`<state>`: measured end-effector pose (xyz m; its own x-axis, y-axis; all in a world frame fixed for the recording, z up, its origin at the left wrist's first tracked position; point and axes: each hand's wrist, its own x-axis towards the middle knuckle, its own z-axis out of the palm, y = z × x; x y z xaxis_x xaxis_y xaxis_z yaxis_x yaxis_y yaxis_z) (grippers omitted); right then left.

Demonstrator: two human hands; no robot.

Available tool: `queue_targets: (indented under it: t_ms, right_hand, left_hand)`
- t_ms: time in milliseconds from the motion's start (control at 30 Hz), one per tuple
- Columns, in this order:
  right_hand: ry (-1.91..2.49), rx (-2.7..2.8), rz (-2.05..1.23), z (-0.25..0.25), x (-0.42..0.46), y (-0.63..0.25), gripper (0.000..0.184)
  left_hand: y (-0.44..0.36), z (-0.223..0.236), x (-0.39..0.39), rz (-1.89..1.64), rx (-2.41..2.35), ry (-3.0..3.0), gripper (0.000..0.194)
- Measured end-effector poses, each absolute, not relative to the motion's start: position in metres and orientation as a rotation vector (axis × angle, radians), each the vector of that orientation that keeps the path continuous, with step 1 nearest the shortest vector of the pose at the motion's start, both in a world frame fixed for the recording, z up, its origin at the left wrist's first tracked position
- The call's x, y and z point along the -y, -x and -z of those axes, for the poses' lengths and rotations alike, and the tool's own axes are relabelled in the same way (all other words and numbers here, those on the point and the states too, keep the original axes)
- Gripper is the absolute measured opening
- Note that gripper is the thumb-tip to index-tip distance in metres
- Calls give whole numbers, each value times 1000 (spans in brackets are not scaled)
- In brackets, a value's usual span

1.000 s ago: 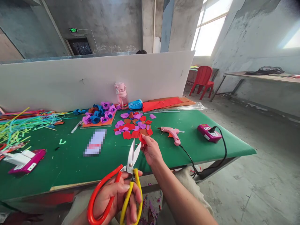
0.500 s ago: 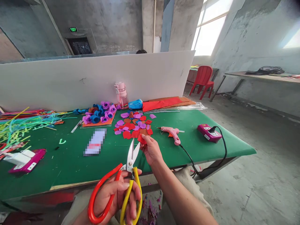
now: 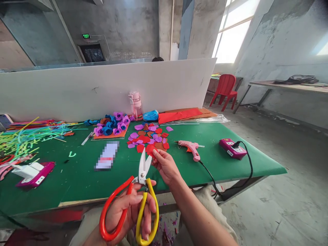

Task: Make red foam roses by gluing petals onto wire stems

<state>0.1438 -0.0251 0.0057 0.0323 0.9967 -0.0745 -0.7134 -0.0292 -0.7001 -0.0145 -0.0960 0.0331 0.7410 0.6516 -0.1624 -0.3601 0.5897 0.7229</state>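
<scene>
My left hand (image 3: 130,208) grips a pair of scissors (image 3: 142,175) with one red and one yellow handle, their blades parted and pointing away from me. Between the thumb and fingers of my right hand (image 3: 165,165) is a small red petal-shaped piece (image 3: 150,150), held up close to the blade tips. Just beyond my hands lies a spread of cut petals (image 3: 143,139) in red, purple, brown and blue. Finished-looking purple and blue flowers (image 3: 112,123) are heaped on an orange sheet (image 3: 125,132) to the left of them.
A pink glue gun (image 3: 189,147) lies right of the petals, its cord running over the edge near a magenta power strip (image 3: 232,149). Thin coloured strips (image 3: 38,133) pile up at left, by another magenta strip (image 3: 38,177). A pink bottle (image 3: 135,102) stands against the white panel (image 3: 77,92).
The view has shifted slightly. My right hand has turned the red piece a little and brought it nearer the blade tips, which have drawn somewhat closer together.
</scene>
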Motion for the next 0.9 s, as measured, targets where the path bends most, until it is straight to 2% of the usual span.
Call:
queue_targets:
  t_ms: [533, 900]
  right_hand:
    - [598, 706, -1636, -6, 27, -154, 25]
    - [659, 699, -1654, -6, 27, -156, 26]
  left_hand:
    - [8, -34, 96, -611, -395, -729, 53]
    - [10, -29, 98, -663, -397, -724, 40]
